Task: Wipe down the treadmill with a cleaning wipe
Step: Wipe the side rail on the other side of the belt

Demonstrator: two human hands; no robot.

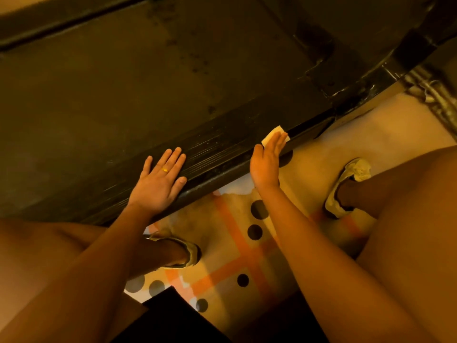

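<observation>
Cleaning wipe [275,131]: lying folded, small and pale, right of the frame's centre, being pinned against the outer edge of the side rail [222,149].
Right hand [265,162]: pressing on the wipe with fingers straight and held together, palm turned edge-on to the rail, not curling round anything.
Left hand [159,180]: resting flat on the ribbed rail, left of centre, fingers straight and slightly apart, holding nothing, probably bracing.
Treadmill [148,82]: filling the upper and left parts of the frame, dark, showing specks and dull smears on the belt.
Handling, as a judgement: behaving as a thin, soft, light sheet, likely damp; bunching or slipping out from under flat fingers when dragging across the ribs; tearing easily on sharp rail corners.
Where to take hold, as a judgement: keeping several fingertips spread over the folded middle, or pinching a folded edge with the thumb.
Rug [230,243]: lying in the lower middle, showing dark dots and orange bands, between two pale shoes [346,186].
</observation>
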